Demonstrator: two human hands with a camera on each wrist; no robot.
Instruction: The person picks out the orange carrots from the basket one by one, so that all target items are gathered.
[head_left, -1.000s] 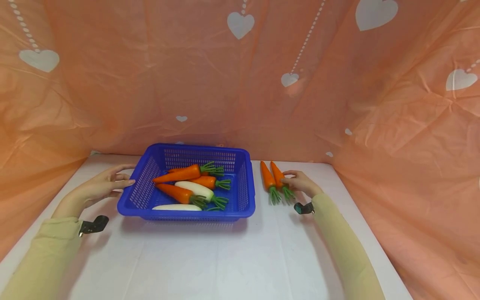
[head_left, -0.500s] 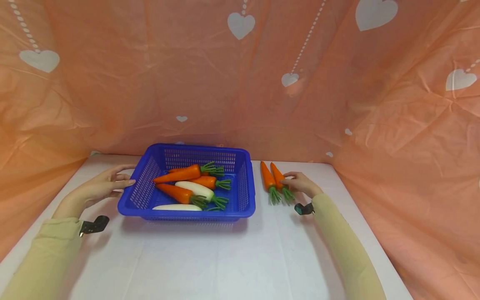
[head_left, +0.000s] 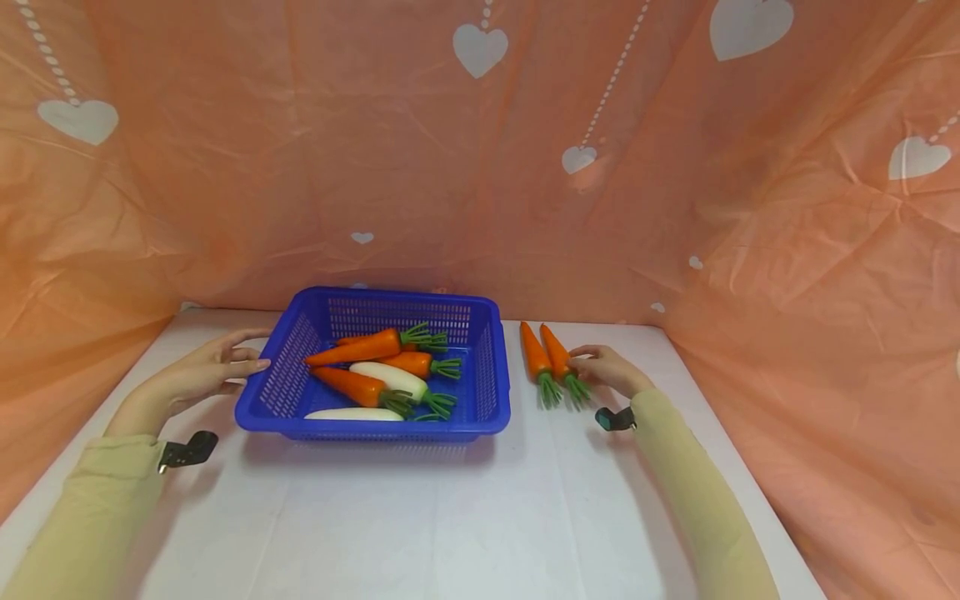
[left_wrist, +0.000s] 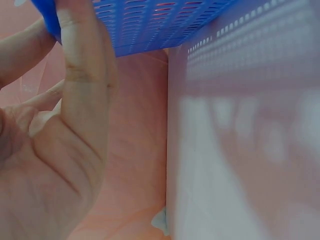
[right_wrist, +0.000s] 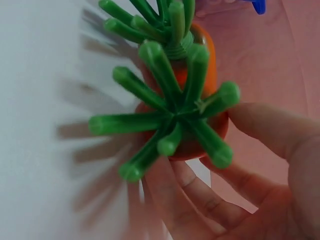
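Hands flank basket (head_left: pixel 491 367) (right (head_left: pixel 609 370) touching carrot (head_left: pixel 557 357)).

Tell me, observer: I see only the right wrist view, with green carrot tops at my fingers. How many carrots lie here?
Observer: Two. The outer carrot, pinched at its top end by the right hand, lies beside the inner carrot on the white table.
Operator: What is next to them?
Observer: A blue basket holding several carrots and two white radishes.
Operator: And the left hand?
Observer: The left hand is at the basket's left wall, fingers relaxed and touching it.
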